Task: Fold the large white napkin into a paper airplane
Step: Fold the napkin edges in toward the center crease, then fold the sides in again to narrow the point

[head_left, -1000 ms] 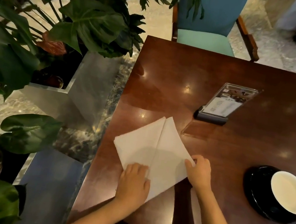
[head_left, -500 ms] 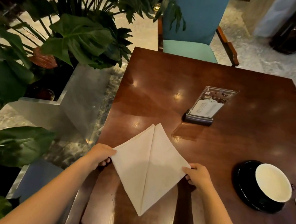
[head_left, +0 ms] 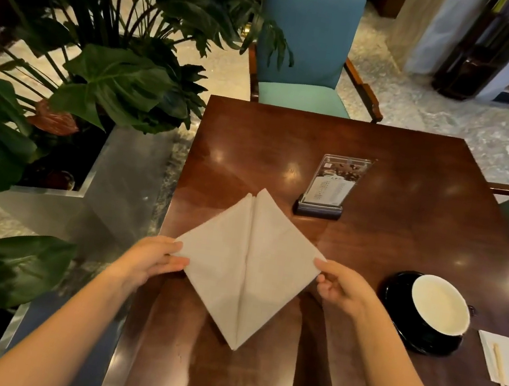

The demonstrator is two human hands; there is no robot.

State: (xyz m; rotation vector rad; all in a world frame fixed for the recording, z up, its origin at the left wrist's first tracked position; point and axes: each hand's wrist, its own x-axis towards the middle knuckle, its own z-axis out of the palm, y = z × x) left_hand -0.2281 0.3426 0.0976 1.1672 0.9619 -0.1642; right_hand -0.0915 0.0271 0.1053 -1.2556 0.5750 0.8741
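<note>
The large white napkin lies on the dark wooden table as a kite shape. Two flaps meet along a centre seam, and its sharp point faces me. My left hand pinches the napkin's left corner between thumb and fingers at the table's left edge. My right hand pinches the right corner the same way. Both corners look slightly lifted off the wood.
An acrylic menu stand sits just beyond the napkin. A white cup on a black saucer stands at the right, with a small napkin and wooden stirrer beyond it. A teal chair faces me; a planter with large leaves borders the left.
The napkin was turned so its point faces me. My left hand left the napkin's face and took the left corner; my right hand stayed at the right corner.
</note>
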